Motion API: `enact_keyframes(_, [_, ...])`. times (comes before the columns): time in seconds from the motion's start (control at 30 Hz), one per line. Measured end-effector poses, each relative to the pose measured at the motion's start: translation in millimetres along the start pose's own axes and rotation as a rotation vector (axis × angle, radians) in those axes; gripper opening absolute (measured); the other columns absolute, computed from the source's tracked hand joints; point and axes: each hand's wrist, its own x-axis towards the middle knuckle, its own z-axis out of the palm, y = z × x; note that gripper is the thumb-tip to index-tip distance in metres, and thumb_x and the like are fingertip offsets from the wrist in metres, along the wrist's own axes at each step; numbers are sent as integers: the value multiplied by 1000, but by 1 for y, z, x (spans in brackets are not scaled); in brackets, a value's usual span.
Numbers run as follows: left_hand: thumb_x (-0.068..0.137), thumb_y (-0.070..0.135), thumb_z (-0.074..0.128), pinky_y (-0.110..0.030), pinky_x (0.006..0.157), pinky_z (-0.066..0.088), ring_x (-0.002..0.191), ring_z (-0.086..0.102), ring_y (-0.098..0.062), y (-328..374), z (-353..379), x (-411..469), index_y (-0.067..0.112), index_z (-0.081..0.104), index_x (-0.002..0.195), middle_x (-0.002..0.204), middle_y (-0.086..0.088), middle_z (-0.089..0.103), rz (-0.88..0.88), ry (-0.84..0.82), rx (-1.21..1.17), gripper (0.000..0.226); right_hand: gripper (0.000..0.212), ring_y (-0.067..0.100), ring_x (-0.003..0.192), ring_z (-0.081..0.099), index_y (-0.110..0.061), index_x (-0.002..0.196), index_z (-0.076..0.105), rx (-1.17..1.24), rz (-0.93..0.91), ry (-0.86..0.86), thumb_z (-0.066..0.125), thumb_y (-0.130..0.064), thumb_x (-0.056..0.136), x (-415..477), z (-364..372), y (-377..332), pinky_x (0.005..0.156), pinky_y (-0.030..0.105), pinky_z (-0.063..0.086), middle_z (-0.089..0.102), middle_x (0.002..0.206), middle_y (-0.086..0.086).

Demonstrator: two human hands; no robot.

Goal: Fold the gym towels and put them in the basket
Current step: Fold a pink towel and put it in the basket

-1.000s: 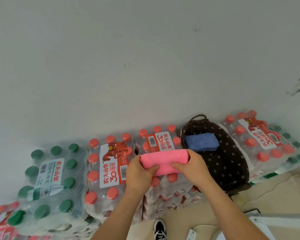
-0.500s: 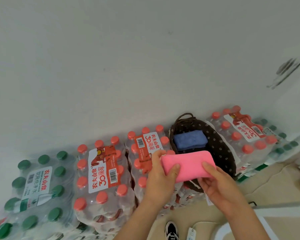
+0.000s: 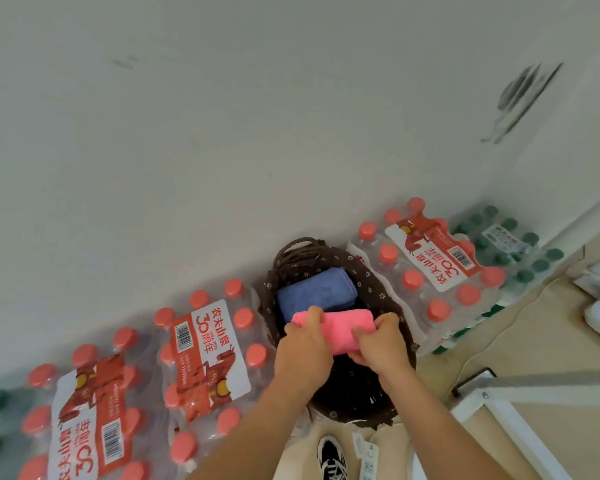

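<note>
Placing step: both hands, left (image 3: 303, 344) and right (image 3: 380, 346), grip folded pink towel (image 3: 340, 329) over basket (image 3: 371, 285) middle; next lower beside blue towel (image 3: 314, 294), let go.

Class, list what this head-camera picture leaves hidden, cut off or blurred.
Head view:
Whether the pink towel touches the basket floor: hidden by left hand and right hand.
Blue towel: near end behind the pink towel.
Shoe: cut by bottom edge.
Far green-capped pack: label blurred.

Left hand (image 3: 303, 348) and right hand (image 3: 381, 346) grip folded pink towel (image 3: 336, 329) over dark liner basket (image 3: 378, 292), probably touching blue towel (image 3: 314, 292) inside; water-bottle packs (image 3: 205, 355) flank basket.
</note>
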Motion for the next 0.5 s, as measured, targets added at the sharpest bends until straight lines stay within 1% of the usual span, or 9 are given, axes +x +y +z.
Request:
enact_keyframes(0.07, [88,15,45,-38,79,42,103,53,-34,1,3,8,22,37,127,121,-15,49,17,-57,101,40,24,24,75,63,-8,103,42,-51,27,-20,59,-10,86,10,6,5,70,49,59,57,91,10])
enact_keyframes(0.17, [88,11,45,-40,83,43,107,53,-33,0,5,16,19,38,129,122,-15,50,7,-108,170,43,24,24,80,62,-9,103,43,-76,36,-26,58,-10,85,23,12,10,72,50,58,57,89,7])
enact_keyframes(0.27, [89,10,44,-40,86,44,107,56,-33,0,6,22,12,33,134,122,-17,53,21,-168,271,46,22,26,81,62,-11,101,44,-137,10,-8,59,-10,84,28,16,7,75,48,57,59,87,7])
enact_keyframes(0.37, [90,10,45,-39,84,44,106,59,-34,1,5,28,6,30,134,123,-18,53,16,-198,356,46,21,29,80,63,-11,99,43,-198,-29,-4,58,-9,85,32,19,3,74,44,55,61,87,10])
enact_keyframes(0.5, [92,9,45,-40,84,45,106,59,-36,5,4,30,0,17,143,125,-21,52,20,-262,498,59,20,28,84,61,-9,101,44,-170,-16,-3,55,-5,86,35,23,6,76,42,53,60,90,10])
